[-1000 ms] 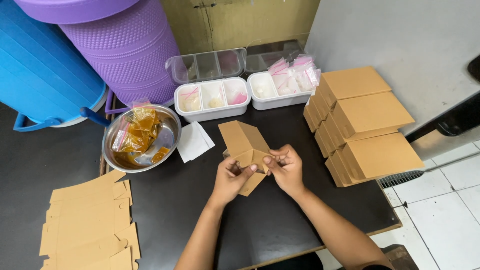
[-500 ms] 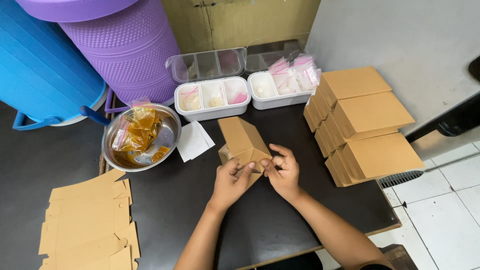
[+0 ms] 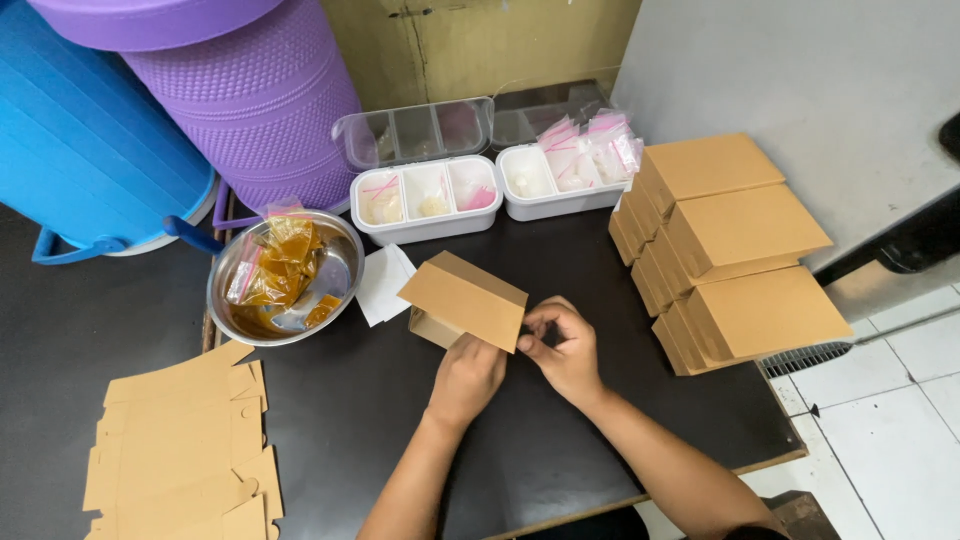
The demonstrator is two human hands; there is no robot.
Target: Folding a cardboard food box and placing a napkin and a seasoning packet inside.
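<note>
Both hands grip one brown cardboard box (image 3: 462, 297) at the middle of the black table (image 3: 350, 420): the left hand (image 3: 468, 375) clamps its near edge, the right hand (image 3: 560, 343) pinches its right corner. A metal bowl (image 3: 340, 262) holds amber sachets. Two white trays (image 3: 428, 205) contain small pink-sealed bags. Finished boxes (image 3: 735, 250) stack at right; flat blanks (image 3: 180, 450) lie left.

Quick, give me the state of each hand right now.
Left hand: closed on the brown cardboard box.
Right hand: pinching the same box's edge.
</note>
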